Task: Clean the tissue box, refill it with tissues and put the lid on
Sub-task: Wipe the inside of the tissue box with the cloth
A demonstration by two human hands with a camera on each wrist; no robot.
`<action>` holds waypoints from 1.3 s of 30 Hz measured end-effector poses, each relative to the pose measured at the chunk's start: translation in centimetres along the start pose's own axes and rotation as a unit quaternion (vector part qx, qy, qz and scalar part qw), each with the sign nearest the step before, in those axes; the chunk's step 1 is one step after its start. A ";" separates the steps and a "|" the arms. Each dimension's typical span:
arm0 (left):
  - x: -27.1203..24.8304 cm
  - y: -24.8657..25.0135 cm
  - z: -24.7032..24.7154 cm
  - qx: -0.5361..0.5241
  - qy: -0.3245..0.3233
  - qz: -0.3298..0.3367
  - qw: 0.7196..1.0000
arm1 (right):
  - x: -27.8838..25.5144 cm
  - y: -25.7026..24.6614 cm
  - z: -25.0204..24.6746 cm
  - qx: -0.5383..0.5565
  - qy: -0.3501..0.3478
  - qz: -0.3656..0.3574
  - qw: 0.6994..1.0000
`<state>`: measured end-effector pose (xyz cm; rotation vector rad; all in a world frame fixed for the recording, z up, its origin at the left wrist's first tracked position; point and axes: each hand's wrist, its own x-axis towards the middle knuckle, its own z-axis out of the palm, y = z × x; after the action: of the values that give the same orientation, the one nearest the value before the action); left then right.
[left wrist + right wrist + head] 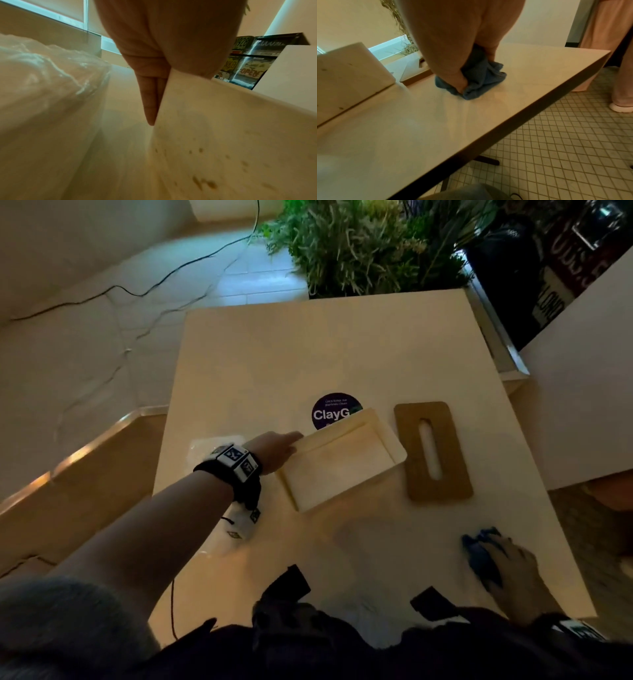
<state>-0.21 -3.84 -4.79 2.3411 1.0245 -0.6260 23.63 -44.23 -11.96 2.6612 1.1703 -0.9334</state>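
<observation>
Near the table (239, 354) centre: box (337, 463), open, lidless, tilted with its left side raised. Brown specks on the outer wall in the left wrist view. Partly covers a round purple sticker (327, 409) beyond it.

Left hand (277, 450): grasps the box's left rim, thumb over the edge, fingers (150, 97) flat against the outer wall.

Just right of the box, apart from it: lid (433, 451), brown, flat on the table, slot along its middle.

Left of the box, toward the left edge: tissues (214, 445) in a clear wrapper, partly hidden under the left wrist.

Near the right edge, toward the near corner: cloth (479, 553), blue, bunched, touching the table surface. Right hand (513, 573): clenched round the cloth, fingers (453, 75) curled into its folds.

Beyond the far edge: plants (359, 244). Cables (137, 292) on the pale floor to the left.

Beyond the right edge, in the right wrist view: tiled floor (565, 148) and another person's leg and shoe (621, 106).
</observation>
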 end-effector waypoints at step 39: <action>-7.0 1.5 5.2 -0.576 0.040 0.015 0.817 | -0.6 -19.2 -8.4 0.219 0.187 -0.629 0.722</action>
<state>-4.44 -11.67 -4.27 1.2801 0.9789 0.1507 14.22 -28.50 -1.81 2.0123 3.3930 -0.7500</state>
